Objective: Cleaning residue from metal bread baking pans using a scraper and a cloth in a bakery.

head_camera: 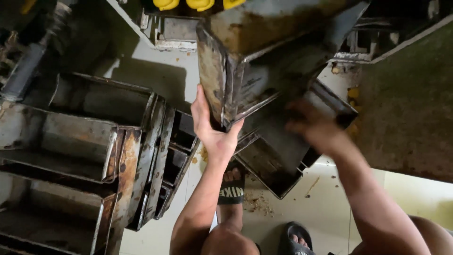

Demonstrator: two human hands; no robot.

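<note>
Hands: left (pixel 213 130) grips upturned metal tin (pixel 245 61), right (pixel 314 128) touches lower tin (pixel 278 156).

A stack of old, rusty metal tins (pixel 80 156) sits on the left. More tins (pixel 177 156) stand on their sides just right of it. The floor (pixel 325 208) is pale tile with brown crumbs (pixel 257 203). Far away are three yellow things (pixel 198 4).
</note>
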